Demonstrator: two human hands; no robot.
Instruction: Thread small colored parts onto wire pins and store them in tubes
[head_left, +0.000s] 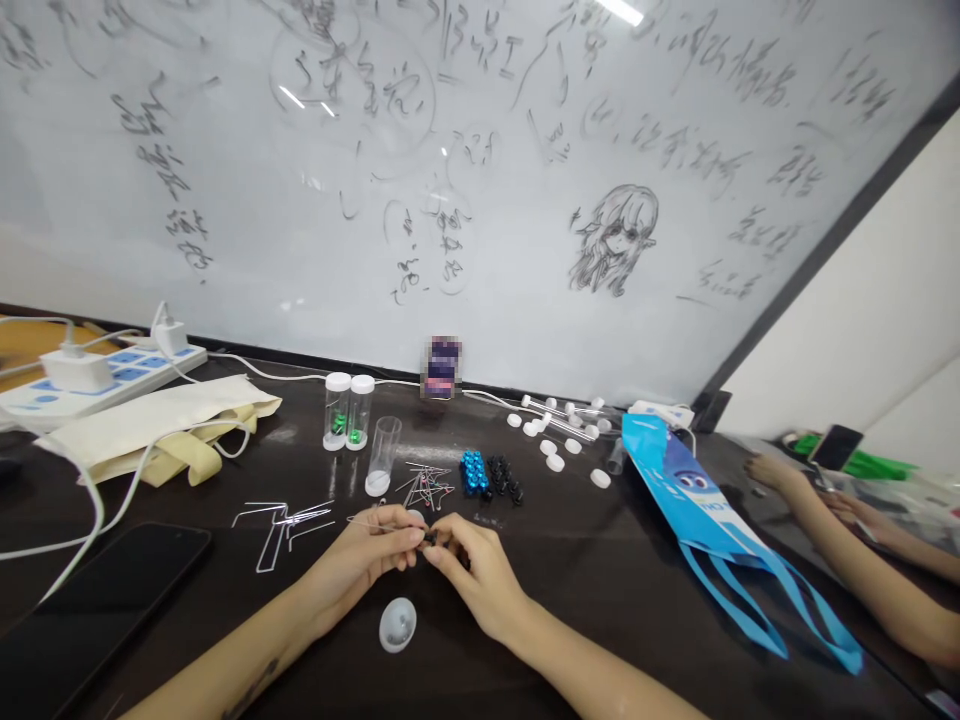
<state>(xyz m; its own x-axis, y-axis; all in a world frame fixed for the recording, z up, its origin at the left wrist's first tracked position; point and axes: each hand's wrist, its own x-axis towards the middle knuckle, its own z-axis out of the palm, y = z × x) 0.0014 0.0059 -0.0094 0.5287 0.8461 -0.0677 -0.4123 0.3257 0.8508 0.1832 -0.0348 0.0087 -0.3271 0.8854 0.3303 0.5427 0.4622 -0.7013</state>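
Note:
My left hand (pixel 375 552) and my right hand (pixel 471 562) meet over the dark table, fingertips pinched on a small black piece (pixel 430 538) between them. A thin wire (pixel 367 523) sticks out leftward from the left fingers. Behind the fingertips a pale round thing (pixel 415 517) shows in part. Nearer me sits a translucent dome-shaped cup (pixel 397 625). Just beyond my hands lie scattered pins (pixel 426 486), a cluster of blue pieces (pixel 474 472) and several black pieces (pixel 505 480). Bent white wires (pixel 289 522) rest to the left.
Clear tubes (pixel 384 455) stand behind, two with white caps and green bits. White caps (pixel 555 463) lie back right. A blue bag (pixel 690 490) is at right, near another person's arms (pixel 847 560). Left are a tablet (pixel 105 610), cream bag (pixel 157 430) and power strip (pixel 112 380).

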